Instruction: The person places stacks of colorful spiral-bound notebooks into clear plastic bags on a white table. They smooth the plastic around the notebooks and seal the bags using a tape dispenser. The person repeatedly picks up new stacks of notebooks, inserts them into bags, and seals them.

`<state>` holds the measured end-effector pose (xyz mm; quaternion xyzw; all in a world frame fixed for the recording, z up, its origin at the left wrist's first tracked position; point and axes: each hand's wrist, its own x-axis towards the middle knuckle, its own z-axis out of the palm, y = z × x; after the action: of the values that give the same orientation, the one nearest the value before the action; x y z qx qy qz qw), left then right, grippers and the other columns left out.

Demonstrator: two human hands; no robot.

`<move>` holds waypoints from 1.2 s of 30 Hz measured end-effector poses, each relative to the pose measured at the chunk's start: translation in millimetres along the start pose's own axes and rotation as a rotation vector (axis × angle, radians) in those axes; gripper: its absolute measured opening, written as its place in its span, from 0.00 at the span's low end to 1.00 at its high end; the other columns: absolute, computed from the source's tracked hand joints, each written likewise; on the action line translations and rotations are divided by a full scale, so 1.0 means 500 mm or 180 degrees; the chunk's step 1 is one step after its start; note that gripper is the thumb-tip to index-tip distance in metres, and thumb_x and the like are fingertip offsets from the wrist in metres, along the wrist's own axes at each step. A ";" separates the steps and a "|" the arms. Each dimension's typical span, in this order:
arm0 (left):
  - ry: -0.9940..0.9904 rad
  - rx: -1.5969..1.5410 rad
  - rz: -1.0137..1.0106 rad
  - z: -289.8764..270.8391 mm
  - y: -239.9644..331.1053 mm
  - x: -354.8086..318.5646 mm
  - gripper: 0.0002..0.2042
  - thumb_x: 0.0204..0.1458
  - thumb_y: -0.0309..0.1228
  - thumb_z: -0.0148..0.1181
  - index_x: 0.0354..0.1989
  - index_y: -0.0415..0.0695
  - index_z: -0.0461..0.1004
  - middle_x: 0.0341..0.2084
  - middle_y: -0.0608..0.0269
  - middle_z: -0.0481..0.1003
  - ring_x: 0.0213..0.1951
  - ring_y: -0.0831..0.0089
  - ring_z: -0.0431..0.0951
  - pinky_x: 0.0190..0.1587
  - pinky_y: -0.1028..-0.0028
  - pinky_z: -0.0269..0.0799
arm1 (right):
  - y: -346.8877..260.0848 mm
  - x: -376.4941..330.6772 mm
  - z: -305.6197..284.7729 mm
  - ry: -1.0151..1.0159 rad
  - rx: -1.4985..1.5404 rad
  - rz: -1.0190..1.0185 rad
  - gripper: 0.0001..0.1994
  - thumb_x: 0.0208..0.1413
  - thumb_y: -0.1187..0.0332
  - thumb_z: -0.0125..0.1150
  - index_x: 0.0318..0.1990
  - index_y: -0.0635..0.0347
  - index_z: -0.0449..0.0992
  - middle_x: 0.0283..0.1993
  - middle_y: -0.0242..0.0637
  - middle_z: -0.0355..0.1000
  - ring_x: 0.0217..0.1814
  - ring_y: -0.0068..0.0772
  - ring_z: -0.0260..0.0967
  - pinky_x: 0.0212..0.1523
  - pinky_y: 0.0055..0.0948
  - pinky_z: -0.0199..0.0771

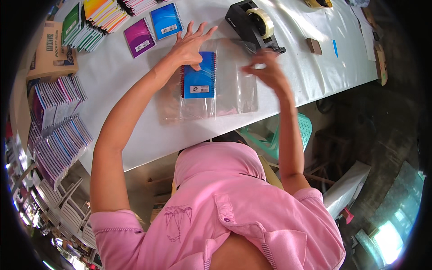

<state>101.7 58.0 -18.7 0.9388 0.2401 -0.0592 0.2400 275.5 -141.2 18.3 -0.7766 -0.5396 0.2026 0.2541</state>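
Observation:
A blue spiral notebook (pixel 199 81) lies on clear plastic film (pixel 236 101) near the table's front edge. My left hand (pixel 186 48) is over the notebook's upper left part, its fingers spread and its thumb down on the cover. Right of the notebook, above the film, my right hand (pixel 269 72) is blurred by motion. Its thumb and fingertips come together in a pinch, but I cannot make out what is between them. Just beyond it stands a black tape dispenser (pixel 243 22) with a roll of clear tape (pixel 261 23).
Purple (pixel 139 37) and blue (pixel 166 21) notebooks lie beyond my left hand. Stacked notebooks (pixel 60 126) and a cardboard box (pixel 53 47) line the left side. A small brown block (pixel 314 46) and a blue strip (pixel 335 48) lie right. A green plastic chair (pixel 303 128) stands below the table's edge.

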 end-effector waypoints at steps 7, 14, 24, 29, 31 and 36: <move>0.0171 -0.0212 0.0134 0.010 -0.006 -0.001 0.66 0.12 0.20 0.73 0.69 0.69 0.44 0.70 0.64 0.45 0.70 0.48 0.37 0.62 0.36 0.45 | -0.179 0.086 0.160 -0.0917 -0.0649 0.0368 0.15 0.31 0.59 0.75 0.31 0.50 0.83 0.41 0.36 0.70 0.51 0.40 0.57 0.43 0.45 0.56; 0.0047 -0.0074 0.0237 0.001 -0.007 -0.005 0.63 0.17 0.28 0.76 0.69 0.68 0.43 0.70 0.63 0.43 0.70 0.50 0.37 0.64 0.36 0.42 | -0.191 0.091 0.159 -0.1199 -0.1688 0.0326 0.17 0.37 0.49 0.72 0.31 0.49 0.82 0.29 0.37 0.76 0.39 0.40 0.73 0.40 0.46 0.58; 0.0936 -0.0749 -0.0777 0.095 -0.061 -0.172 0.32 0.53 0.55 0.54 0.54 0.38 0.69 0.65 0.38 0.50 0.70 0.47 0.34 0.64 0.40 0.34 | -0.080 0.057 0.169 -0.1194 0.0487 0.1103 0.36 0.39 0.40 0.69 0.38 0.70 0.73 0.39 0.51 0.72 0.50 0.51 0.69 0.47 0.43 0.69; 0.0905 -0.2283 -0.0289 0.108 -0.041 -0.256 0.25 0.51 0.42 0.63 0.55 0.43 0.71 0.60 0.39 0.60 0.68 0.52 0.47 0.66 0.53 0.45 | -0.128 -0.020 0.163 -0.0492 0.2820 0.1441 0.45 0.32 0.60 0.81 0.54 0.66 0.54 0.54 0.53 0.63 0.58 0.45 0.63 0.61 0.41 0.61; 0.0716 -0.3926 -0.0363 0.058 0.008 -0.281 0.32 0.47 0.29 0.66 0.62 0.43 0.61 0.60 0.47 0.61 0.64 0.59 0.56 0.63 0.63 0.55 | -0.147 -0.041 0.135 -0.0329 0.2789 0.0937 0.43 0.30 0.66 0.81 0.52 0.64 0.55 0.54 0.52 0.63 0.59 0.44 0.63 0.63 0.39 0.60; 0.1312 -0.5037 0.0043 0.055 0.041 -0.275 0.42 0.40 0.16 0.67 0.67 0.39 0.52 0.57 0.55 0.66 0.56 0.70 0.68 0.58 0.71 0.64 | -0.134 -0.036 0.125 0.0084 0.2654 -0.0542 0.40 0.30 0.76 0.78 0.50 0.60 0.55 0.55 0.48 0.64 0.58 0.40 0.64 0.63 0.38 0.60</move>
<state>-9.0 -28.9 -3.1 0.4850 0.2445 0.3031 0.7830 183.3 -127.9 10.8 -0.5626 -0.4704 0.3719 0.5691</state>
